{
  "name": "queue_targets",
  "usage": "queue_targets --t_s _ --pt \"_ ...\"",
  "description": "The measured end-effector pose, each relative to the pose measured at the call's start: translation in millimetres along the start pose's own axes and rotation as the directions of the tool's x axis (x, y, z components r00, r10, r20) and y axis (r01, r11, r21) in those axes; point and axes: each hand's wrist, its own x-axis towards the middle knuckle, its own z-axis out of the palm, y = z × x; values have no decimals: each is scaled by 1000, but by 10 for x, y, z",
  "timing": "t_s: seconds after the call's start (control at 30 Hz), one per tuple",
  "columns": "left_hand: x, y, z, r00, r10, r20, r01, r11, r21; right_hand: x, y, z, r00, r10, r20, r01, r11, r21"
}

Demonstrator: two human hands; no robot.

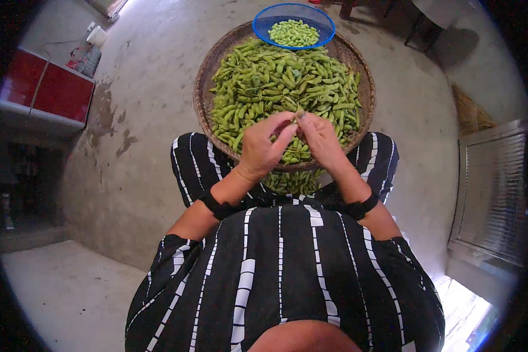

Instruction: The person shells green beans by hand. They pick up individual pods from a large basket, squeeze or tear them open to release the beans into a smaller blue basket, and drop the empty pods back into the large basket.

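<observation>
My left hand and my right hand meet above the near part of a round woven basket. Their thumbs and fingertips pinch a small green soybean pod, mostly covered by the fingers. Beneath and beyond the hands, a heap of green soybean pods fills the basket. A blue mesh colander rests at the basket's far side, partly over its rim, with shelled green beans inside.
More pods lie below the basket's near rim, between the knees. Red cabinet doors stand at the left. To the right are a straw broom and a pale ribbed panel. Dark wet patches mark the concrete floor.
</observation>
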Motion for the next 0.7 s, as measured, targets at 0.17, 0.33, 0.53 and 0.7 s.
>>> queue_targets --t_s 0.17,0.33,0.53,0.7 --pt "18 -5 -9 804 -477 356 584 520 -623 -18 69 35 996 -88 -22 86 994 -63" --pt "18 -11 -14 720 -544 431 642 285 -712 -40 155 8 990 -136 48 138 989 -47" --pt "20 -75 34 798 -540 266 595 639 -487 -27 229 2 999 -17 41 23 989 -143" --pt "37 -87 32 836 -528 148 528 703 -476 -21 191 21 994 54 99 -55 998 4"
